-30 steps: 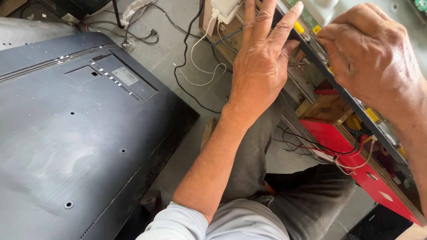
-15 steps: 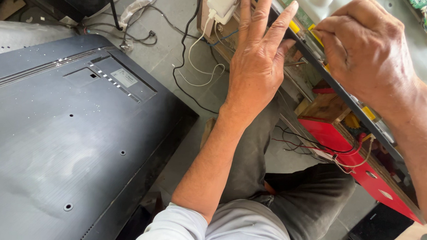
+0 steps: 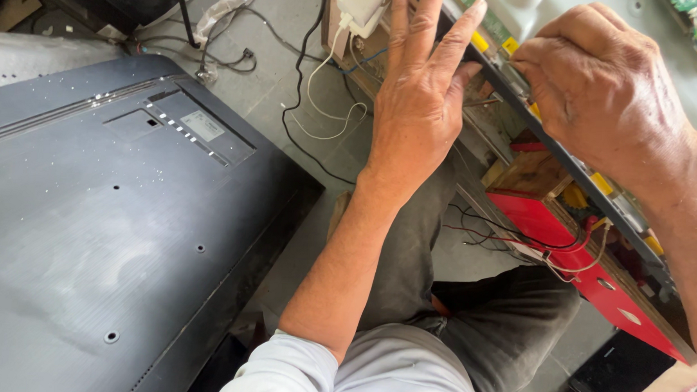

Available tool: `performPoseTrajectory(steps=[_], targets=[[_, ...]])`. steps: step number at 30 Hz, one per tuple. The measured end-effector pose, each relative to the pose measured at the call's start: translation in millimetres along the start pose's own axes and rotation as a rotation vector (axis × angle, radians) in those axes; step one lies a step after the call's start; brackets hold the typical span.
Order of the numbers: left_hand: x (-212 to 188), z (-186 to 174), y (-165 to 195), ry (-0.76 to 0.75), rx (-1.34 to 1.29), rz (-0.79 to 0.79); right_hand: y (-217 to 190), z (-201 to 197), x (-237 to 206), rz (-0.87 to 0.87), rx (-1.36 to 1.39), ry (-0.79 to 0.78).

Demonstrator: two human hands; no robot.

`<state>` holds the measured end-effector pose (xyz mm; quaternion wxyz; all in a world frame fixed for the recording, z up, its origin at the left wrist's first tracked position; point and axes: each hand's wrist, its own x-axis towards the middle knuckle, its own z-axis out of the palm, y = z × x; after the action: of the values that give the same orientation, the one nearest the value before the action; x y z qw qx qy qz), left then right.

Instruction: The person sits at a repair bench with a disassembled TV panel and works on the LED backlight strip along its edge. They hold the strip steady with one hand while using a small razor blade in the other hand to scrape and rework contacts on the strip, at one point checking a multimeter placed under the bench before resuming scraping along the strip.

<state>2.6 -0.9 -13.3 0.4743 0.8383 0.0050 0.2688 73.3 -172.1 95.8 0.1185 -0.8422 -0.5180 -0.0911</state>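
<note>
Seen from above, seated on a grey concrete floor (image 3: 291, 68), knees in dark trousers (image 3: 468, 319) drawn up beneath the work.

Left hand (image 3: 419, 105) raised flat, fingers spread and straight, clamped on nothing; fingertips laid against the near edge of a long dark panel frame (image 3: 569, 162), apparently to steady that edge while the other hand worked. Whether the palm pressed on anything underneath could not be told.

Right hand (image 3: 604, 89) curled into a loose fist over the same edge, a little farther along, thumb and forefinger drawn together as if pinching something small at the frame's rim; the pinched part hidden behind the knuckles, so the exact hold could not be told. Yellow clips (image 3: 512, 45) showed along the frame on both sides of that hand, likely the fastenings being dealt with.

Frame propped slantwise, running from the top middle toward the right edge, resting across a red box (image 3: 596, 269) and a wooden block (image 3: 533, 177), presumably to lift it to a handy height. Thin red and white wires (image 3: 519, 239) trailed from beneath it over the box.

To the left, flat on the floor and well apart from both hands, a large dark television back cover (image 3: 104, 232). Near the top edge, a white charger (image 3: 361, 4) with its cord (image 3: 321, 101) looping over the floor.
</note>
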Motion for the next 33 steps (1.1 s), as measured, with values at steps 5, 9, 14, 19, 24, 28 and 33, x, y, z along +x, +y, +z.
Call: performPoseTrajectory(steps=[5, 9, 14, 19, 24, 28, 33], targets=[[-0.2, 0.3, -0.3, -0.005, 0.029, 0.002, 0.6, 1.3, -0.2, -0.011, -0.038, 0.041], [-1.0, 0.6, -1.1, -0.001, 0.01, -0.005, 2.2, -2.0, -1.8, -0.006, 0.016, -0.012], [0.2, 1.8, -2.4, 0.005, 0.012, 0.018, 2.3, 1.4, -3.2, -0.008, -0.014, 0.043], [-1.0, 1.5, -2.1, -0.002, 0.023, -0.004, 3.5, -0.4, -6.5, 0.003, 0.003, 0.001], [-0.7, 1.9, -3.1, 0.001, 0.023, 0.007, 4.1, 3.3, -4.4, -0.003, -0.016, 0.038], [-2.0, 2.6, -2.0, 0.003, 0.016, -0.003, 2.4, 1.3, -3.7, 0.012, -0.001, 0.01], [0.3, 0.9, -1.9, -0.001, 0.005, 0.011, 0.4, 0.1, 1.5, 0.011, -0.003, 0.03]])
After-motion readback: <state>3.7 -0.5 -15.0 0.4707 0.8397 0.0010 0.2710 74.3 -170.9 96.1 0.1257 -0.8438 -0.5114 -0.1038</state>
